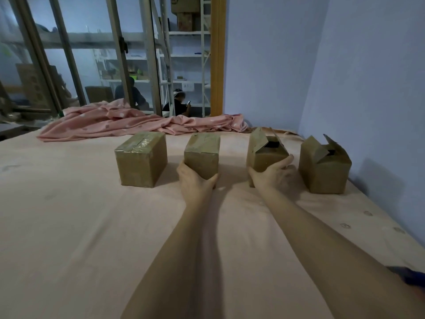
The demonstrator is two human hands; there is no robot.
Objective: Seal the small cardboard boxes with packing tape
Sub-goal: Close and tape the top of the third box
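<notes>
A: While both arms stretch fwd over the pink bedsheet (92, 226), what's the left hand (195, 180) on?

B: It grips the second taped box (202, 155) from below-front, thumb on one lower corner, fingers curled round the other. Box sits on the sheet, top shiny w/ packing tape.

A: And the right hand (272, 172)?

B: Wrapped on the third box (264, 154), the one w/ flaps still up. Thumb along its left face, fingers curled round the right side near the base. Dark gap shows between the flaps, so it's unsealed.

A: Other boxes?

B: Four in a row across the bed. Far-left taped box (141, 158) stands alone, tape over its top seam and down the edges, well apart from the left hand. Far-right open box (324, 166) is just beside the right hand's knuckles, not touching as far as he can tell; its flaps stick up, one bent.

A: Anything behind?

B: Crumpled pink blanket (128, 122) w/ pale dots lies along the far edge of the bed. Beyond it, a glass partition (96, 54), white shelving (188, 65) w/ cartons on top, and two seated people, one holding a phone. Blue wall (345, 65) to the right. Something dark blue (407, 276) at the bottom-right edge, too cut off to ID.
</notes>
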